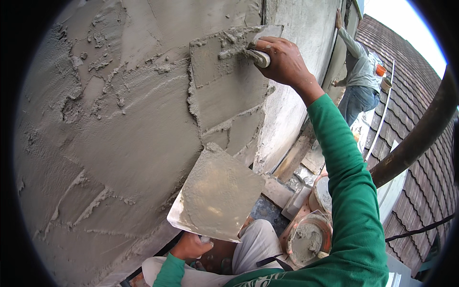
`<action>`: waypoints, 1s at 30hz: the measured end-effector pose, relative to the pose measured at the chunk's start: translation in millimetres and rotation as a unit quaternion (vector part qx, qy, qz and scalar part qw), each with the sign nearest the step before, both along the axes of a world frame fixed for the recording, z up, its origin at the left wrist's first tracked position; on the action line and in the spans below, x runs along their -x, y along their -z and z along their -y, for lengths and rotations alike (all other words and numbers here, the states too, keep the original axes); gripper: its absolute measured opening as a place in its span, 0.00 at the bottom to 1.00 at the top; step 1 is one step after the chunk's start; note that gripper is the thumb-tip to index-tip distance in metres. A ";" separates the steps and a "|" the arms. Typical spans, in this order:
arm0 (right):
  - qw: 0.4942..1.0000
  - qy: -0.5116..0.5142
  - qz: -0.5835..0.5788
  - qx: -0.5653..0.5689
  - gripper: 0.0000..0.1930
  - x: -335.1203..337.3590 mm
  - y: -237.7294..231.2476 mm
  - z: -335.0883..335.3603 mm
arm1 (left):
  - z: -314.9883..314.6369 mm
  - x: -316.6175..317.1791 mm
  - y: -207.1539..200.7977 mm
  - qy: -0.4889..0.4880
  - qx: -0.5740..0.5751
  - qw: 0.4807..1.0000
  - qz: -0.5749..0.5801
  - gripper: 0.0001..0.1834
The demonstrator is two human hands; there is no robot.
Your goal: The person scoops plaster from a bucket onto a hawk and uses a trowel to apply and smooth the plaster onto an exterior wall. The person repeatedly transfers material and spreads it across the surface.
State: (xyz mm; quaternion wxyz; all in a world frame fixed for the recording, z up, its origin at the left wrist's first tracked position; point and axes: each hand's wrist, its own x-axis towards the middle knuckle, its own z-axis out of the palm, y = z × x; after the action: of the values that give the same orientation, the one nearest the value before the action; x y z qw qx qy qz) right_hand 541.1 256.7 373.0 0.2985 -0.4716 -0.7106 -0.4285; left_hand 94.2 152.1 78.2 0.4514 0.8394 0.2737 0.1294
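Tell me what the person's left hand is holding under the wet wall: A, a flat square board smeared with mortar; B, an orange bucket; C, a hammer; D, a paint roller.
A: the left hand grips from below a flat square board coated with grey mortar, held close to the wall, while the right hand presses a trowel higher up.

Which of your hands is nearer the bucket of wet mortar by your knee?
Left. The left hand, holding the hawk, sits low beside the bucket; the right hand is high up, pressing the trowel against the wall.
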 end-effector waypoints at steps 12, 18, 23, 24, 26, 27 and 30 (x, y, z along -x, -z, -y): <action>0.994 0.028 -0.084 0.062 0.19 -50.9 -61.5 -21.1 | 5.2 -2.7 3.4 -0.027 0.026 0.999 0.028 0.36; 0.984 0.039 -0.157 0.073 0.19 -97.5 -76.4 -30.1 | 16.4 10.4 1.6 -0.051 0.050 0.997 0.021 0.37; 0.962 0.000 -0.250 0.113 0.20 -130.6 -67.3 -39.4 | 21.7 15.1 1.1 -0.040 0.024 0.999 0.026 0.38; 0.958 -0.010 -0.257 0.128 0.20 -134.5 -66.5 -43.6 | 23.7 16.3 0.9 -0.044 0.024 0.998 0.032 0.38; 0.951 -0.033 -0.278 0.129 0.19 -141.8 -60.7 -46.0 | 29.6 21.3 0.3 -0.054 0.008 0.998 0.014 0.39; 0.935 -0.021 -0.328 0.131 0.19 -144.7 -55.7 -43.9 | 34.8 25.7 0.7 -0.057 -0.001 0.998 0.009 0.40; 0.862 0.022 -0.495 0.108 0.12 -145.6 -26.8 -26.4 | 49.6 42.5 6.3 -0.064 0.011 0.998 -0.011 0.43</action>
State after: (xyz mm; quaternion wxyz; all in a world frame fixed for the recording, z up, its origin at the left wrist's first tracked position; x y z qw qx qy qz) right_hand 686.7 283.1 399.8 0.5485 -0.6666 -0.5006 -0.0654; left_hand 51.7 102.5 72.0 0.4480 0.8165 0.3338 0.1457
